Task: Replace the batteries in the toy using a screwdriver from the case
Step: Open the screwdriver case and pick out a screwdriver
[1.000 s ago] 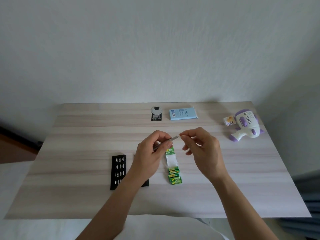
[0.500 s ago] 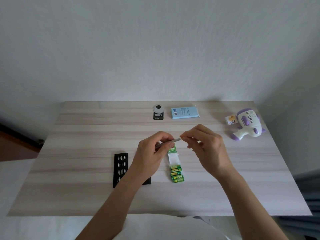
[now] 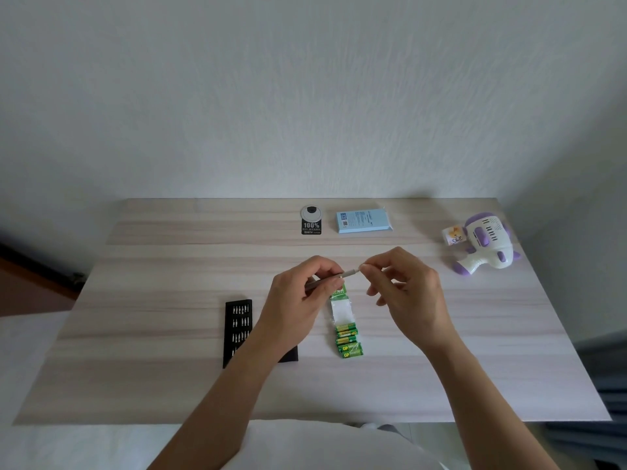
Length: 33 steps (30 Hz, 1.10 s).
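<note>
Over the middle of the pale surface point(image 3: 169, 385) we hold both hands up. The toy point(image 3: 485, 245) lies untouched at the far right, well apart from us. Our left hand point(image 3: 298, 307) is curled round the slim screwdriver point(image 3: 351, 274). Our right hand point(image 3: 407, 293) pinches its tip, we judge to fit something small there. If that piece goes in crooked or our pinch slips, it could drop among the batteries point(image 3: 348, 344) below or roll off the edge. A wrong size could chew the toy's screw.

Our left forearm covers part of the black case point(image 3: 237, 334), so we cannot count its bits point(image 3: 241, 310). We cannot find the toy's battery door from here. Whatever the right fingertips hold is too small to make out.
</note>
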{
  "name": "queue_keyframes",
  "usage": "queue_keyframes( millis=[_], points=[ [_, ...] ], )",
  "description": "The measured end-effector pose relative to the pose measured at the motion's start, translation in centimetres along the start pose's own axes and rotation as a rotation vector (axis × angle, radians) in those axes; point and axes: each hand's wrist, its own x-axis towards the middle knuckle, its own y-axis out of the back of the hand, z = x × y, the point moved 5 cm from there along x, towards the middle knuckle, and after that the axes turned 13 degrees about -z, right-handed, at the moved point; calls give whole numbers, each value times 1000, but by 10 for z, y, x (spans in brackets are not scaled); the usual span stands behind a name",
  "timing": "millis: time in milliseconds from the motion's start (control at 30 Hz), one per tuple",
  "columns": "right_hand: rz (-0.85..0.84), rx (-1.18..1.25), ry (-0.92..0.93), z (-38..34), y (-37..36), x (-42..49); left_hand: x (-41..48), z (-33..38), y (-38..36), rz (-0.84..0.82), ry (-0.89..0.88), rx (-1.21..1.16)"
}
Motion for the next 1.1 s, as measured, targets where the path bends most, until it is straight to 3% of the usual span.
queue_keyframes(
  millis=[300,667,800,967,1100],
  points=[
    [-38,-49,21,-3,-12,-2,-1,-2,1,-6,16,27],
    [-58,120,-136,9,-34,-2,-6,-20,4,-8,37,109],
    [-54,298,-325,25,-47,-5,-9,-32,4,24,115,-24],
    [-172,489,-626,43,-78,-25,-10,-48,6,108,242,-317],
    [-96,777,-717,50,-94,-39,-8,-60,-1,154,293,-536]
  ],
)
